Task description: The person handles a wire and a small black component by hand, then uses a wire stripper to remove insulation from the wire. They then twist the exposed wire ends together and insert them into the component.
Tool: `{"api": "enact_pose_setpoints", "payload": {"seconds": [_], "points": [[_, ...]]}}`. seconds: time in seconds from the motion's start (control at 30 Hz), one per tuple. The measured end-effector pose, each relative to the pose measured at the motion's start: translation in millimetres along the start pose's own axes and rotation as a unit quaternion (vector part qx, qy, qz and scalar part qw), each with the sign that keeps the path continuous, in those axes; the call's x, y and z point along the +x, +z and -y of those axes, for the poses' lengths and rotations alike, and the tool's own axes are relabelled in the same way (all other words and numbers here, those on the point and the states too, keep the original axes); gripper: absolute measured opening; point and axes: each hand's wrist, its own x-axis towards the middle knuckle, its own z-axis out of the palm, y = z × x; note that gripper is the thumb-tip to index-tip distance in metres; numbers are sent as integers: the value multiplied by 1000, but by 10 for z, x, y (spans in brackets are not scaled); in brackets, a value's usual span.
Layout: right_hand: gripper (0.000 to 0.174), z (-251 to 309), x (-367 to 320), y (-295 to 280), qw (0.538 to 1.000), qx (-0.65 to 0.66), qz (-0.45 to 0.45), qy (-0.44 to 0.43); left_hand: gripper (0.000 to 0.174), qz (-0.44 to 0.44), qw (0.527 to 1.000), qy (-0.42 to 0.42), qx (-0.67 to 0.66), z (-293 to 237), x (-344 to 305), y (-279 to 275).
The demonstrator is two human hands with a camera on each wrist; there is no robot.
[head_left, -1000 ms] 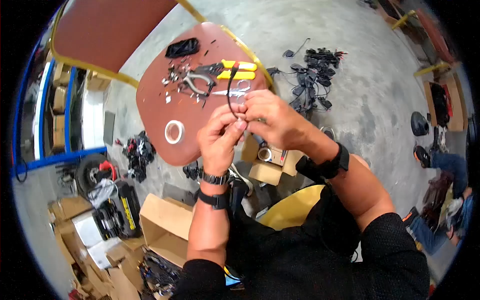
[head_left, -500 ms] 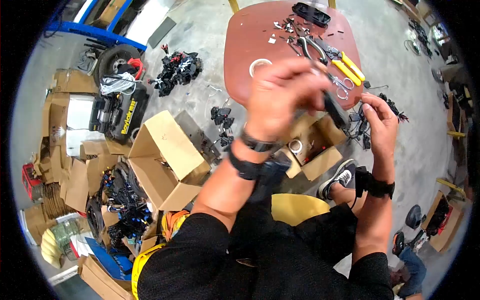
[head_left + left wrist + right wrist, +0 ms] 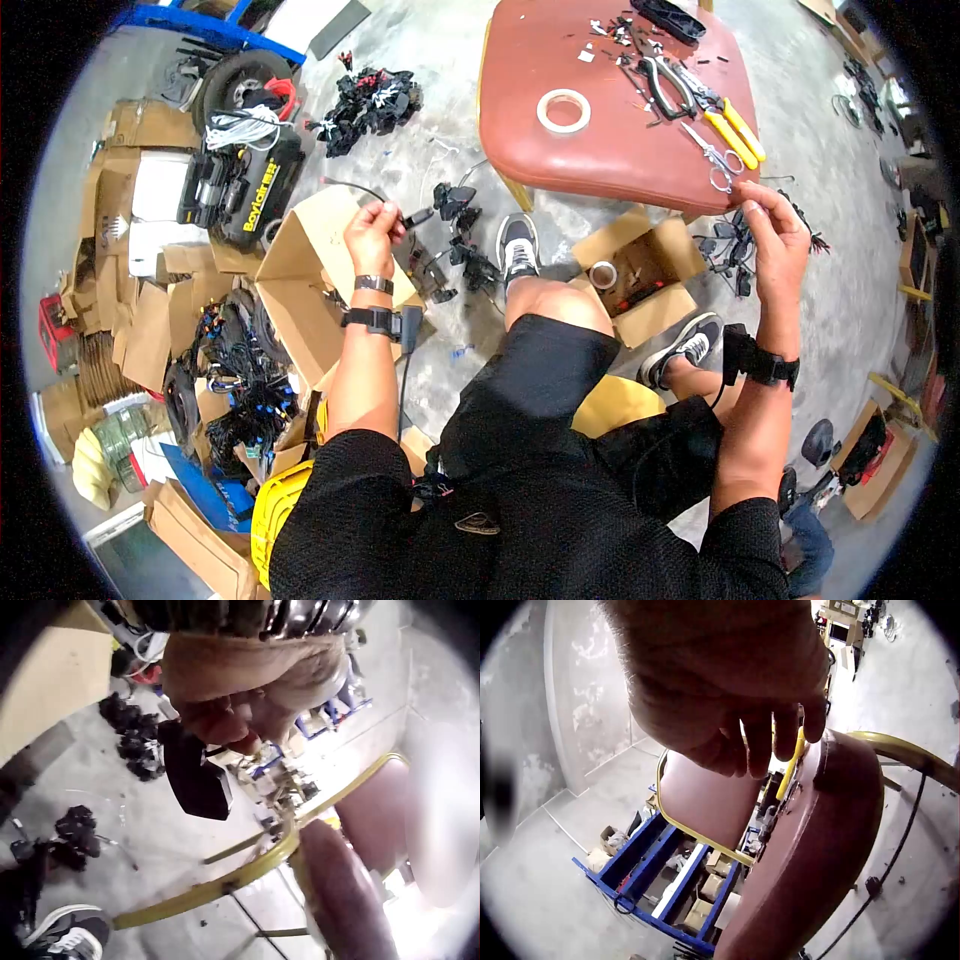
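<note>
Out over the large cardboard box, my left hand grips a thin black cable with a black connector at one end. In the left wrist view, a black box-shaped piece hangs at the fingers of that hand. My right hand is at the near right corner of the red-brown chair seat, its fingers loosely bent with nothing seen between them. Close to its fingertips lie scissors; yellow-handled pliers, grey-handled pliers and a roll of tape are also on the seat.
Below my left hand stands the open cardboard box. A smaller open box sits on the floor between my feet and the chair. Black cable bundles lie on the floor at left, with a wheel and a black case beyond them.
Both hands worked together on the cable over the seat; now they are apart. The left hand has carried the cable left over the large box, while the right has moved to the seat's corner.
</note>
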Motion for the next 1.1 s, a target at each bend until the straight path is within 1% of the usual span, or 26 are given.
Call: {"api": "enact_pose_setpoints", "payload": {"seconds": [0.1, 0.2, 0.23, 0.3, 0.5, 0.6, 0.73, 0.83, 0.97, 1.0, 1.1], "points": [[19, -57, 13, 8, 1000, -8, 7, 7, 2, -16, 998, -56, -11, 478, -32, -170], [19, -37, 18, 65, 999, -29, 5, 15, 2, 1, 987, -133, -87, 677, -115, -170], [19, -26, 22, 73, 999, -40, 3, 19, 2, -8, 983, -154, -100, 787, -85, -190], [19, 1, 30, 84, 999, -48, 4, 17, 4, -32, 980, -169, -96, 880, -85, -161], [19, -9, 46, 108, 998, -54, -1, 22, 9, -44, 978, -186, -83, 1045, -72, -129], [19, 18, 43, 116, 998, -63, 6, 18, 12, -29, 976, -209, -56, 1064, -70, -78], [19, 18, 45, 103, 997, -81, 6, 19, 14, -14, 978, -208, 2, 1135, 28, 33], [18, 20, 29, 102, 997, -76, 4, 26, 14, -22, 975, -219, -2, 1150, 115, 131], [17, 47, -11, 107, 996, -86, 7, 21, 18, -34, 975, -213, -43, 1276, 218, 229], [17, 41, -18, 106, 996, -87, 6, 20, 18, -40, 976, -210, -40, 1349, 236, 245], [16, 56, -37, 114, 995, -103, 8, 14, 17, -51, 968, -246, -17, 1727, 284, 184]]}}
